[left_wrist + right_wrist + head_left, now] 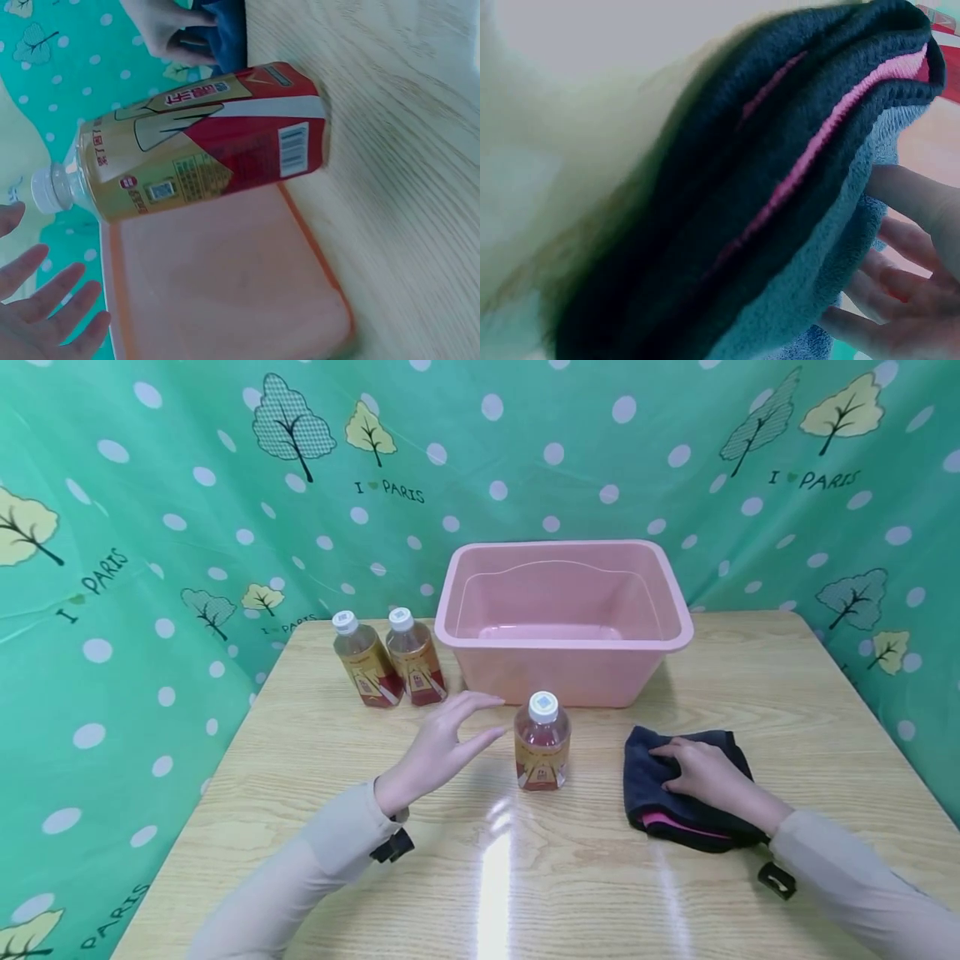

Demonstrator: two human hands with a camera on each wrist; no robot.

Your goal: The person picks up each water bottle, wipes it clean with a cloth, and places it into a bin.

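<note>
A bottle with a white cap, reddish-brown drink and a gold and red label stands upright in front of the pink bin. My left hand is just left of it, thumb and fingers spread apart toward the bottle with a gap between. In the left wrist view, the spread fingers lie near the cap end of the bottle. On the right, my right hand grips the top of a folded dark blue towel with bent fingers. Pink shows between the towel's layers in the right wrist view.
The pink bin stands at the back of the wooden table. To its left are two similar bottles, one beside the other. A green dotted curtain hangs behind and along the sides.
</note>
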